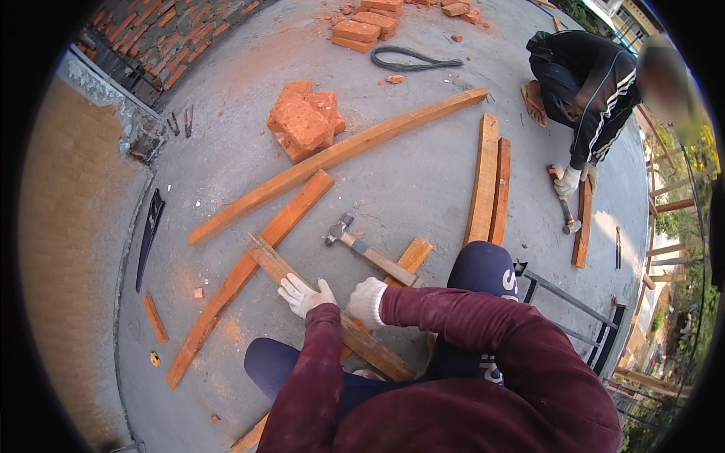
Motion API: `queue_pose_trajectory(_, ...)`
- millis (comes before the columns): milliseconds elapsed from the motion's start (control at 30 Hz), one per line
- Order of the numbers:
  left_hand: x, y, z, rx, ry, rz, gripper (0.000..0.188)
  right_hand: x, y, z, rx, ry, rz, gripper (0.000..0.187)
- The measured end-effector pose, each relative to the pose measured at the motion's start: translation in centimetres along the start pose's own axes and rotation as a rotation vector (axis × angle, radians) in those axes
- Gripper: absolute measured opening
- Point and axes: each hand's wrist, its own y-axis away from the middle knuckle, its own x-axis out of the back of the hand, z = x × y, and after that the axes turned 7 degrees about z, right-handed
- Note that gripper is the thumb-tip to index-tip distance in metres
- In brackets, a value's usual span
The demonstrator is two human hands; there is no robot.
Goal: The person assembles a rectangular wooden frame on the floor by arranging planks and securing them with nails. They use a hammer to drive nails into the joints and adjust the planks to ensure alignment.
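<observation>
A weathered wooden plank [370, 349] lies slanted in front of me, its far end across a reddish wooden beam [234, 291]. On top of the plank rests my left hand [306, 296], in a white glove, fingers stretched out and thumb apart. Just right of the plank is my right hand [368, 302], also gloved, with its fingers curled closed; whatever it may hold is hidden. Beyond it a hammer [370, 253] with a wooden handle lies with its handle end on a short wooden piece [413, 257].
A long beam [347, 157] lies farther off beside stacked bricks [306, 121]. Two planks [483, 181] lie ahead right. A crouching co-worker [585, 90] grips a hammer [565, 204] near another wooden piece [582, 226]. A handsaw [150, 230] and a metal frame [574, 332] flank me.
</observation>
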Motion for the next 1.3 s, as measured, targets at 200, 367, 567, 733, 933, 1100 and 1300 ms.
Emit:
queue_pose_trajectory(200, 0.5, 0.4, 0.8, -0.001, -0.052, -0.029, 0.094, -1.3, -0.3, 0.2, -0.023, -0.061, 0.017, 0.029)
queue_pose_trajectory(367, 1.5, 0.5, 1.1, 0.022, -0.075, -0.057, 0.096, -2.1, -1.2, 0.7, -0.034, -0.057, 0.053, 0.029)
queue_pose_trajectory(567, 0.7, 0.4, 0.8, -0.005, -0.085, -0.016, 0.099, -2.4, -1.5, 0.7, -0.042, -0.079, 0.073, 0.028)
queue_pose_trajectory(733, 1.6, 0.5, 1.3, -0.018, -0.098, -0.07, 0.097, -2.4, -1.4, 0.6, -0.03, -0.138, 0.047, 0.038)
queue_pose_trajectory(933, 2.1, 0.4, 1.3, 0.008, -0.094, -0.084, 0.098, -2.1, -1.6, 0.5, -0.016, -0.124, 0.03, 0.039)
queue_pose_trajectory(1100, 0.1, 0.1, 0.2, -0.018, -0.099, -0.05, 0.1, -2.4, -1.4, 0.4, -0.016, -0.12, 0.042, 0.039)
queue_pose_trajectory(1300, -0.5, -0.2, -0.2, -0.009, -0.087, -0.032, 0.101, -3.8, -2.7, 1.0, 0.069, -0.137, 0.158, 0.031)
